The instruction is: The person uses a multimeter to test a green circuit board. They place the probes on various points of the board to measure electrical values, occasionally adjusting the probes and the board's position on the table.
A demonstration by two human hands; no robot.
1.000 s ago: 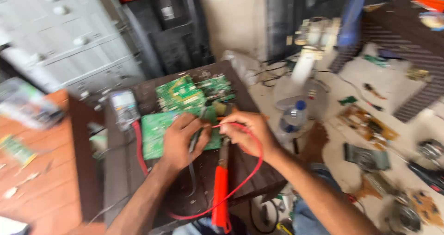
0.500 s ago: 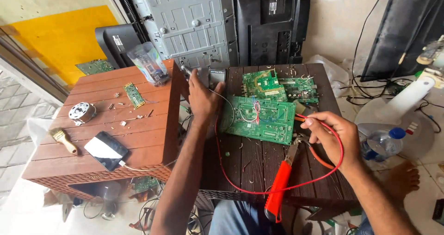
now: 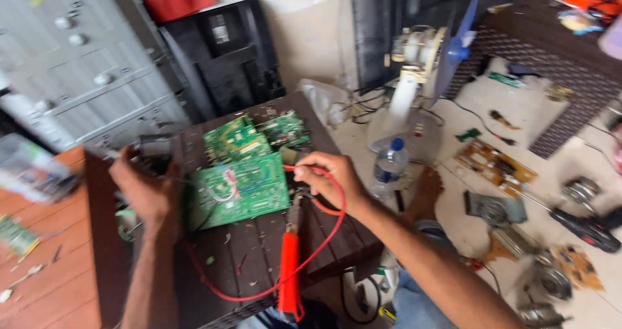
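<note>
Green circuit board (image 3: 241, 190) is lying flat on the dark bench (image 3: 259, 258), and you are pinching the red probe lead (image 3: 317, 238) against its right edge with your right hand (image 3: 329, 180) while your left hand (image 3: 146, 190) is closing on something blurred beside its left edge, so probing looks under way, not finished.

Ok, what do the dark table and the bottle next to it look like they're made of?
The dark table looks like moulded plastic with a matte brown finish: slatted top with wood-style grooves, though wood can't be ruled out. The bottle appears to be clear, glossy plastic with a blue cap; you can see through it.
</note>
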